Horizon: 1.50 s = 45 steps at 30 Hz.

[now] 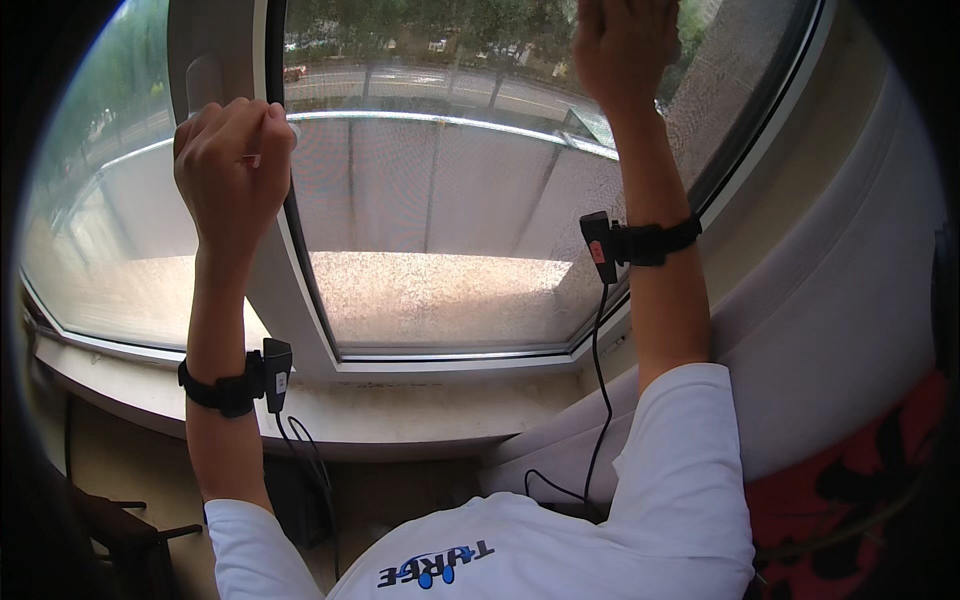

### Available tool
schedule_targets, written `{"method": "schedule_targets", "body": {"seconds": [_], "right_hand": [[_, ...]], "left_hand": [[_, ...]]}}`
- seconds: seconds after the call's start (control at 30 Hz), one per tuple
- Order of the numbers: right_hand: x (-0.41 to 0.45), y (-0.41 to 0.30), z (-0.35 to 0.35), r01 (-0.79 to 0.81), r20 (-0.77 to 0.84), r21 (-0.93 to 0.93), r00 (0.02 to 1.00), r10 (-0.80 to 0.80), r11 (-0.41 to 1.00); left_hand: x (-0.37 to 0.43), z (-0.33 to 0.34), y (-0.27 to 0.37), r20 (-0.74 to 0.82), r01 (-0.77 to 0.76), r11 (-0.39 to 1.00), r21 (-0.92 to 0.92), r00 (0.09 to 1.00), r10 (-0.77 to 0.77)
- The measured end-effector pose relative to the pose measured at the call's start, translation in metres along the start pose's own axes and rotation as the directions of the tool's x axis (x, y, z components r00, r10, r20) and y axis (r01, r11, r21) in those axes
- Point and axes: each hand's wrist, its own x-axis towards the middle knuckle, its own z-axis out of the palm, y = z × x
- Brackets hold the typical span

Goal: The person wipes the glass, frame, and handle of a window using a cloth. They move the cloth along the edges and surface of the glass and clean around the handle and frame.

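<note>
My left hand [236, 161] is closed in a fist around the white window handle [297, 135], whose rounded end shows beside my thumb. Most of the handle is hidden by my fingers. It sits on the pale upright window frame [289, 300] between two panes. Higher up and to the right, my right hand [628, 52] is raised in front of the right window pane [450, 187]. Its fingertips are cut off by the top of the picture, and whether it touches the pane cannot be seen. Specks or droplets cover the glass.
A white windowsill [450, 409] runs below the panes. Each wrist wears a black strapped device, left [277, 375] and right [598, 247], with a trailing cable [598, 360]. A dark stool [135, 525] stands lower left. Red cloth [832, 517] lies lower right, beside a pale padded surface [817, 337].
</note>
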Motion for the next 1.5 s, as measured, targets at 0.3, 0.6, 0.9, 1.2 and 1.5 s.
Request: {"method": "schedule_targets", "body": {"seconds": [0.3, 0.6, 0.9, 1.2, 1.5], "right_hand": [[-0.014, -0.110, 0.023, -0.398, -0.157, -0.275, 0.917, 0.368, 0.875], [-0.104, -0.189, 0.015, -0.177, 0.262, 0.213, 0.958, 0.118, 0.961], [-0.158, -0.100, -0.021, -0.738, -0.134, -0.173, 0.674, 0.726, 0.653], [-0.146, -0.258, 0.021, -0.320, 0.287, 0.215, 0.924, 0.254, 0.923], [-0.216, -0.100, -0.047, -0.756, -0.126, -0.107, 0.655, 0.745, 0.646]], "left_hand": [[0.001, 0.012, -0.004, -0.101, 0.013, 1.000, 0.021, 0.995, -0.011], [0.006, 0.000, -0.009, -0.072, -0.042, 0.999, 0.020, 0.996, 0.043], [0.018, 0.008, 0.001, -0.212, -0.009, 1.000, 0.023, 0.977, 0.013], [0.007, -0.002, -0.004, -0.046, -0.062, 0.998, -0.028, 0.997, 0.061], [0.011, 0.001, 0.002, -0.061, -0.022, 1.000, 0.011, 0.998, 0.022]]}}
